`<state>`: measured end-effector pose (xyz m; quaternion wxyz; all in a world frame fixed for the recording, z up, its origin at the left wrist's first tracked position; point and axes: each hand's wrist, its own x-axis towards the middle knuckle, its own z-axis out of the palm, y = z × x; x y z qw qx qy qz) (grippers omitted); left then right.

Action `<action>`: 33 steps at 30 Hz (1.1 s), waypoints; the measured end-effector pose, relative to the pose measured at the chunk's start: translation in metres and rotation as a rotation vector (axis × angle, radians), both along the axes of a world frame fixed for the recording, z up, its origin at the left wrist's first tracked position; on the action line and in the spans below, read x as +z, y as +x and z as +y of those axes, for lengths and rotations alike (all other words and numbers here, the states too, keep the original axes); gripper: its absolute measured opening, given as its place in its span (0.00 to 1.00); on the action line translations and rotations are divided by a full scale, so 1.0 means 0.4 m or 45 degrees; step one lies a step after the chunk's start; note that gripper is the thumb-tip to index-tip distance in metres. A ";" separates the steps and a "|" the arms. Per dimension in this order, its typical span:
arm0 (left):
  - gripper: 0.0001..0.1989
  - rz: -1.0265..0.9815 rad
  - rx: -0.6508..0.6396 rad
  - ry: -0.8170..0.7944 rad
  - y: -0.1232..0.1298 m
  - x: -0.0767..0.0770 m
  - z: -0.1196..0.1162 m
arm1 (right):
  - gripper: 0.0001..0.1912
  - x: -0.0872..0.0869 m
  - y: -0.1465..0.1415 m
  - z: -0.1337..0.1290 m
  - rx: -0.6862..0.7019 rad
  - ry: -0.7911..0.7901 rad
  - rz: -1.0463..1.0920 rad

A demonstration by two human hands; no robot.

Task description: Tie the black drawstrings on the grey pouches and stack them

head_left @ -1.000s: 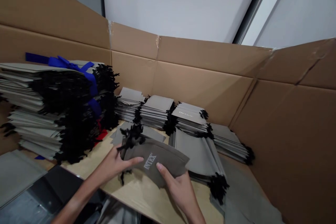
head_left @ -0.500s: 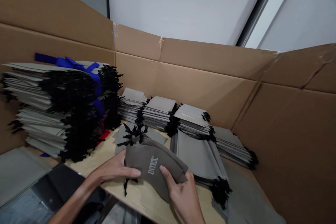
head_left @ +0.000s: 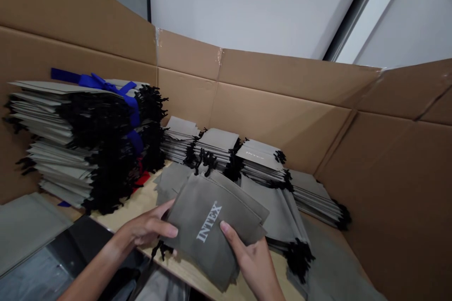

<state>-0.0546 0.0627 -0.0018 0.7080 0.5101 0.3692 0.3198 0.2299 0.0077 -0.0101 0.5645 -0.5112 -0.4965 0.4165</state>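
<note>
Between both hands is a small fanned bunch of grey drawstring pouches (head_left: 197, 211), the front one printed with white INTEX lettering. My left hand (head_left: 151, 226) pinches its left edge, thumb in front and fingers behind. My right hand (head_left: 249, 256) grips the right side, its thumb pressed just beside the print. Black drawstring ends stick out at the bunch's top and lower left. Right behind it lie more loose grey pouches (head_left: 169, 181) on the pale wooden board (head_left: 123, 204). To the right leans a stack of grey pouches (head_left: 273, 216) with black cords at its lower end.
Tall pouch bundles (head_left: 70, 122) tied with blue ribbon (head_left: 109, 87) stand at left. Several shorter stacks (head_left: 217, 138) line the back. Cardboard walls (head_left: 275, 103) enclose the left, back and right sides. A grey sheet (head_left: 332, 258) lies at lower right.
The bunch was bent and tilted back; now it is flatter, faces me more squarely and is fanned out. Both hands keep their hold. The view has shifted slightly.
</note>
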 end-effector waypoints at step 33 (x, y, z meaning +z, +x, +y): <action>0.42 0.368 -0.070 0.336 -0.014 0.020 0.039 | 0.35 -0.025 -0.015 0.025 0.004 -0.001 -0.045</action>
